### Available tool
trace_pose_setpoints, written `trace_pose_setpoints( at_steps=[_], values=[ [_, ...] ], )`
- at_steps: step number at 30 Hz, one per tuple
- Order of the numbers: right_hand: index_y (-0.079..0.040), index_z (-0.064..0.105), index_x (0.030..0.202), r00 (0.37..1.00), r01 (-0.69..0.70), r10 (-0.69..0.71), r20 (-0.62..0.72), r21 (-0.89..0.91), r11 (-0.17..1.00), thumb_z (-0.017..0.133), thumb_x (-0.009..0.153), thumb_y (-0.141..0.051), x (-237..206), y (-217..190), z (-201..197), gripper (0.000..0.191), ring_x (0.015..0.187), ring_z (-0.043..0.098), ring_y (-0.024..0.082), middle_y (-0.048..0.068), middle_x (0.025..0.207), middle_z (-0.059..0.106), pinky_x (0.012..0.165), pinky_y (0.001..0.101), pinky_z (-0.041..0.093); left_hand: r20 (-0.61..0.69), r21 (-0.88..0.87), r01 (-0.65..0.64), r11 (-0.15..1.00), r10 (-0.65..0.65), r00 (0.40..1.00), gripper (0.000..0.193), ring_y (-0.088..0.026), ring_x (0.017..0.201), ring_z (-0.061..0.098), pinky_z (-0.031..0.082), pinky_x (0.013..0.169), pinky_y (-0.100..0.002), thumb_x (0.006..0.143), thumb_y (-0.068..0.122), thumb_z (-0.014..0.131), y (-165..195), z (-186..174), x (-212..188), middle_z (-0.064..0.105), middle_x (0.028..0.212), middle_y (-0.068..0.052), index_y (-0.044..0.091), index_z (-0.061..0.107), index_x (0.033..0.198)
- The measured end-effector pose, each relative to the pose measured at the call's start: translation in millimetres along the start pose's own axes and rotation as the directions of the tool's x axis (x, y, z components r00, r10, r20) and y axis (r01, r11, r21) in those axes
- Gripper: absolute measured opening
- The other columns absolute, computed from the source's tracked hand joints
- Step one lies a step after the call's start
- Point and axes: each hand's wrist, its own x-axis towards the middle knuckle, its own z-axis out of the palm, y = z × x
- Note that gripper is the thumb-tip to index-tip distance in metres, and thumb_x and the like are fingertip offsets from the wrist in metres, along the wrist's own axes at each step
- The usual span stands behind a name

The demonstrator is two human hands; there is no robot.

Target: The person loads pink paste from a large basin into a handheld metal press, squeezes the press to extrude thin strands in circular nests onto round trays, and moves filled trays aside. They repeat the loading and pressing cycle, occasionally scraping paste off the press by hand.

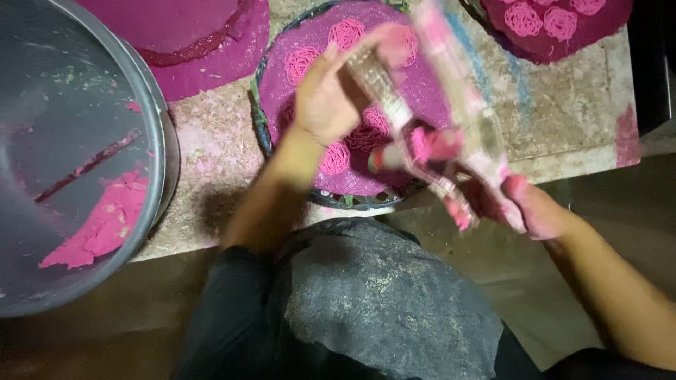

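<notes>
— Press [436,141], pink-smeared and blurred, is held above the round woven tray [264,134], whose pink cloth is dotted with noodle coils [336,157].

— One handle is gripped by the left hand [327,95], fingers curled shut around it; the other is clamped in the closed right hand [524,204], down by the table edge [211,169].

— A grey basin [151,127] with pink dough [105,225] is seen at the left, well apart.

L hand [325,95] raised, fingers [384,39] curled in grip; R hand [531,204] lower (blurred), fingers closed, both forearms bare.
</notes>
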Motion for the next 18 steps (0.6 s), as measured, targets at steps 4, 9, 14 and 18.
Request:
trace_pose_setpoints(
  at_steps=[4, 9, 14, 18],
  values=[
    [0.008, 0.044, 0.147, 0.979, -0.179, 0.181, 0.096, -0.029, 0.983, 0.039, 0.094, -0.077, -7.2, -14.4, 5.9, 0.099, 0.109, 0.072, 0.038, 0.028, 0.119, 0.072, 0.1, 0.05, 0.054, 0.298, -0.472, 0.081, 0.878, 0.072, 0.952, 0.084, -0.03, 0.148, 0.046, 0.036, 0.128, -0.046, 0.093, 0.061, 0.064, -24.5, 48.9, 8.6, 0.056, 0.149, -0.014, 0.015, 0.044, 0.16],
    [-0.005, 0.052, 0.145, 0.871, -0.484, 0.434, -0.23, -0.251, 0.838, 0.029, 0.085, -0.075, -14.8, -40.8, -14.1, 0.095, 0.108, 0.075, 0.033, 0.021, 0.119, 0.071, 0.1, 0.045, 0.055, 0.27, -0.535, 0.043, 0.844, 0.122, 0.955, 0.032, -0.027, 0.133, 0.053, 0.039, 0.122, -0.045, 0.097, 0.025, 0.063, -47.6, 47.8, 33.6, 0.062, 0.125, -0.005, 0.011, 0.056, 0.126],
    [-0.005, 0.063, 0.131, 0.823, -0.555, 0.393, -0.41, -0.432, 0.711, 0.021, 0.084, -0.083, -3.0, -43.3, -21.9, 0.101, 0.098, 0.073, 0.029, 0.018, 0.109, 0.073, 0.086, 0.0439, 0.058, 0.132, -0.568, -0.075, 0.819, 0.181, 0.975, 0.033, -0.024, 0.125, 0.059, 0.043, 0.12, -0.048, 0.085, 0.026, 0.068, -73.7, 16.2, 54.5, 0.063, 0.115, -0.002, 0.016, 0.055, 0.114],
    [-0.005, 0.067, 0.116, 0.866, -0.493, 0.277, -0.417, -0.614, 0.617, 0.015, 0.088, -0.081, 14.4, -32.0, -9.2, 0.096, 0.083, 0.068, 0.026, 0.014, 0.094, 0.072, 0.071, 0.041, 0.057, 0.151, -0.589, -0.177, 0.789, 0.322, 0.935, 0.033, -0.018, 0.106, 0.06, 0.047, 0.111, -0.043, 0.1, 0.047, 0.062, -80.2, -4.8, 54.1, 0.058, 0.102, 0.002, 0.017, 0.055, 0.112]
  ],
)
